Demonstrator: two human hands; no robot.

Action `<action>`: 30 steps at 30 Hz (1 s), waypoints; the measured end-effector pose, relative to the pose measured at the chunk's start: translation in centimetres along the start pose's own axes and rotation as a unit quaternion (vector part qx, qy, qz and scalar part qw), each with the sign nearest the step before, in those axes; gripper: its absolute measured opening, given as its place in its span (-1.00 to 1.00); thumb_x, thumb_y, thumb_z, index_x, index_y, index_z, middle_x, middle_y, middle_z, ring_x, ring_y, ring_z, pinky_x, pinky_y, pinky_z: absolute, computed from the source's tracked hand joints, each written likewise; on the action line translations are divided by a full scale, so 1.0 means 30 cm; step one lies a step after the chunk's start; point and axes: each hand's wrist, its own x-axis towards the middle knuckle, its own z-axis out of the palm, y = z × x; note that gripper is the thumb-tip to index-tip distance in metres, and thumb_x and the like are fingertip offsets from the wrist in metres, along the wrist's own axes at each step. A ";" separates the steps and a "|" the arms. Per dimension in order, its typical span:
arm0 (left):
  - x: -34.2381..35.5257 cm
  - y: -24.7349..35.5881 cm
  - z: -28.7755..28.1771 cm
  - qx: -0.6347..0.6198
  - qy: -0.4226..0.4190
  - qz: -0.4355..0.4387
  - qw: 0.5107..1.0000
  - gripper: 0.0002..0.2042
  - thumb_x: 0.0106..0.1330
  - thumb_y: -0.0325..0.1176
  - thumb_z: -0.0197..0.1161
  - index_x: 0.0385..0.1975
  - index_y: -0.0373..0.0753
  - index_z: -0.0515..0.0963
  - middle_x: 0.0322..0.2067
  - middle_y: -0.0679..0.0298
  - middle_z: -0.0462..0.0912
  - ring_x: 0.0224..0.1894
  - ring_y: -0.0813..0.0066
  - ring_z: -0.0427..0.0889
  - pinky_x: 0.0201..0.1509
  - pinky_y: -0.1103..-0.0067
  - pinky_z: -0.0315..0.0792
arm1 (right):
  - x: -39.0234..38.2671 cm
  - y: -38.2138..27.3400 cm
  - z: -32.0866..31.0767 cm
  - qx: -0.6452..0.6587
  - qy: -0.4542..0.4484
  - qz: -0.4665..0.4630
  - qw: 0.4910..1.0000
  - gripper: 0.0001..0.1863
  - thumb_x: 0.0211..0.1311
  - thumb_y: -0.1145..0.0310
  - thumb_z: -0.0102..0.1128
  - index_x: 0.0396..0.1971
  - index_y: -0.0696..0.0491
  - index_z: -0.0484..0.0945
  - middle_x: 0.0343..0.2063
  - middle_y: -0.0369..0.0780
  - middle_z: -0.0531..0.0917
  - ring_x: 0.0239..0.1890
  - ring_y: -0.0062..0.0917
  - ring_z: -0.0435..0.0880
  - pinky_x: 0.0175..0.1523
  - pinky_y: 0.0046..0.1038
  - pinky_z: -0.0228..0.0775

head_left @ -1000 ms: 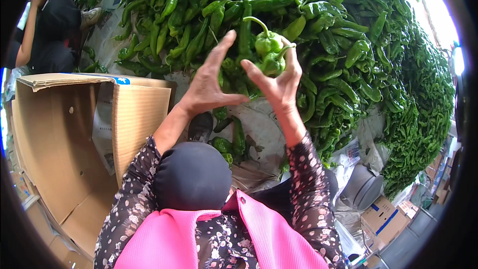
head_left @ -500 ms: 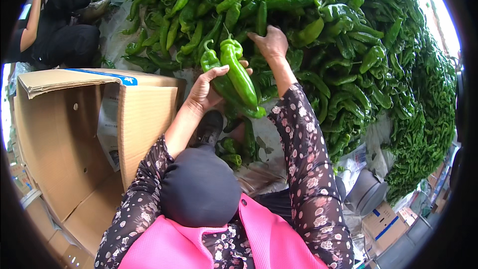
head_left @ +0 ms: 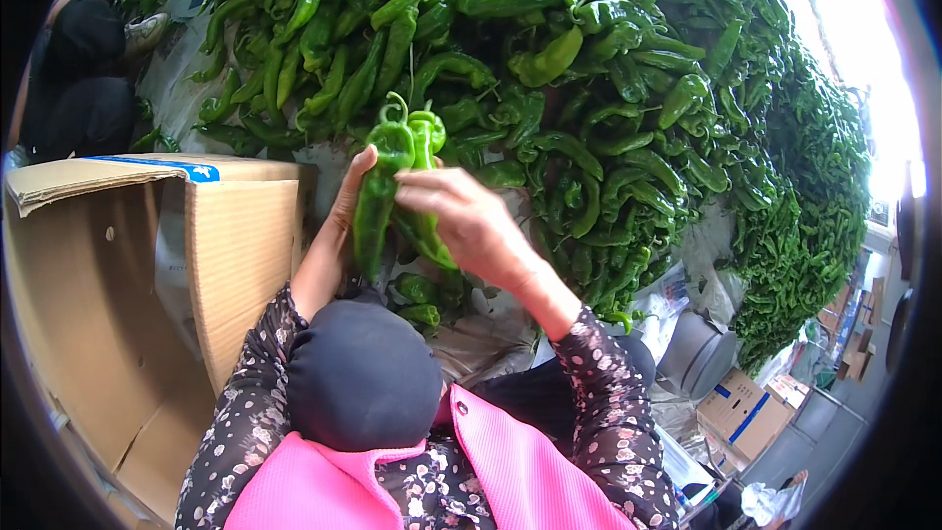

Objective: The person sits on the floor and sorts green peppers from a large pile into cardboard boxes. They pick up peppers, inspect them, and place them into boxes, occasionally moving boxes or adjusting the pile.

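Two long green peppers (head_left: 376, 216) stand nearly upright in my left hand (head_left: 346, 196), whose thumb runs along their left side; its other fingers are behind them. From the right, my right hand (head_left: 456, 216) reaches across the peppers, fingertips at their upper front. It is a little blurred, so I cannot tell whether it grips them. Behind and around both hands lies a large heap of green peppers (head_left: 549, 59) on pale sheeting.
A large open cardboard box (head_left: 245, 265) is close on my left. Another person (head_left: 83, 79) in dark clothing crouches at upper left. At lower right are a grey bucket (head_left: 692, 363) and cardboard boxes (head_left: 741, 412).
The peppers in my left hand are now more upright and further left. My right hand has come from the heap down across them. Earlier, a second ago, my left hand was empty.
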 end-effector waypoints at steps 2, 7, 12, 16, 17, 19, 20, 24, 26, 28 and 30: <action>-0.025 0.010 0.017 -0.022 -0.013 0.035 0.999 -0.20 0.03 0.15 0.34 0.18 -0.30 0.36 -0.04 0.00 0.58 -0.02 0.11 0.61 0.14 0.19 0.48 | 0.056 0.075 -0.101 -0.049 0.174 -0.032 0.983 -0.57 -0.05 0.75 0.05 -0.14 0.10 0.58 -0.18 -0.13 0.65 -0.11 -0.30 0.65 0.02 -0.40 0.51; 0.018 0.003 0.064 -0.067 -0.047 0.008 0.997 -0.21 0.08 0.18 0.30 0.20 -0.29 0.35 -0.01 -0.01 0.56 0.05 0.11 0.56 0.18 0.16 0.46 | 0.127 0.562 -0.319 -0.118 0.330 0.375 0.858 -0.31 -0.18 -0.03 0.48 -0.18 0.27 0.58 -0.29 -0.04 0.68 -0.20 -0.25 0.67 -0.05 -0.34 0.46; 0.025 0.017 0.061 -0.061 -0.064 0.049 0.995 -0.01 0.05 0.40 0.18 0.32 -0.30 0.18 0.20 -0.08 0.36 0.27 0.01 0.34 0.28 -0.09 0.24 | 0.169 0.567 -0.314 -0.095 0.347 0.359 0.861 -0.50 -0.08 0.08 0.49 -0.31 0.22 0.64 -0.35 -0.15 0.72 -0.33 -0.39 0.68 -0.07 -0.43 0.46; -0.024 0.041 0.047 -0.126 -0.085 0.048 0.987 -0.16 0.10 0.16 0.31 0.28 -0.28 0.22 0.15 -0.04 0.42 0.23 0.11 0.40 0.32 0.03 0.27 | 0.089 0.279 -0.211 -0.005 0.430 0.296 0.853 -0.60 0.07 0.26 0.43 -0.17 0.21 0.61 -0.31 -0.22 0.68 -0.28 -0.53 0.65 -0.04 -0.47 0.51; -0.019 0.044 0.048 -0.125 -0.082 0.043 0.988 -0.17 0.11 0.15 0.30 0.28 -0.28 0.22 0.15 -0.04 0.42 0.23 0.11 0.41 0.32 0.03 0.26 | 0.082 0.185 -0.177 0.002 0.458 0.237 0.857 -0.62 0.10 0.28 0.41 -0.13 0.19 0.60 -0.25 -0.21 0.67 -0.23 -0.51 0.65 0.00 -0.46 0.49; -0.004 0.052 0.090 -0.119 -0.094 0.038 0.988 -0.30 0.17 0.10 0.24 0.21 -0.27 0.32 0.08 0.03 0.50 0.17 0.18 0.47 0.32 0.13 0.30 | 0.065 0.080 -0.106 -0.081 0.455 0.106 0.881 -0.63 0.14 0.38 0.34 -0.05 0.15 0.57 -0.10 -0.16 0.63 -0.08 -0.43 0.62 0.09 -0.42 0.44; 0.011 0.043 0.106 -0.127 -0.079 0.048 0.988 -0.32 0.19 0.10 0.23 0.18 -0.27 0.35 0.05 0.06 0.53 0.14 0.22 0.50 0.29 0.17 0.35 | 0.057 0.051 -0.078 -0.169 0.416 0.033 0.893 -0.62 0.15 0.45 0.31 0.00 0.12 0.55 0.00 -0.12 0.59 0.01 -0.38 0.59 0.14 -0.39 0.41; 0.016 0.004 0.145 -0.143 -0.008 0.091 0.985 -0.41 0.22 0.08 0.24 0.10 -0.25 0.45 -0.08 0.17 0.63 -0.13 0.39 0.67 -0.01 0.43 0.59 | 0.005 -0.038 -0.021 -0.151 0.105 0.012 0.983 -0.37 -0.06 0.80 -0.02 0.11 0.07 0.49 0.23 -0.07 0.39 0.24 -0.23 0.42 0.29 -0.30 0.30; 0.025 -0.028 0.116 -0.077 -0.058 0.092 0.991 -0.44 0.23 0.03 0.26 0.10 -0.25 0.44 -0.11 0.16 0.64 -0.18 0.40 0.68 -0.07 0.44 0.62 | -0.042 -0.079 -0.073 -0.044 0.060 0.080 0.994 -0.39 -0.07 0.81 -0.09 0.07 0.12 0.51 0.23 -0.10 0.40 0.31 -0.22 0.33 0.37 -0.29 0.18; 0.005 -0.012 0.200 -0.062 -0.089 0.050 0.993 -0.51 0.26 -0.07 0.23 0.07 -0.28 0.45 -0.16 0.16 0.66 -0.23 0.40 0.69 -0.10 0.45 0.62 | -0.077 -0.132 -0.141 -0.002 0.092 0.079 0.993 -0.47 0.00 0.76 -0.03 0.04 0.14 0.52 0.20 -0.08 0.43 0.30 -0.21 0.34 0.36 -0.29 0.20; -0.009 0.026 0.292 -0.011 -0.123 0.032 0.992 -0.56 0.27 -0.13 0.20 0.04 -0.29 0.47 -0.17 0.15 0.66 -0.22 0.37 0.69 -0.11 0.44 0.61 | -0.068 -0.234 -0.182 -0.066 0.137 0.026 0.988 -0.59 0.05 0.61 0.10 -0.02 0.18 0.55 0.18 -0.02 0.45 0.29 -0.15 0.36 0.32 -0.26 0.24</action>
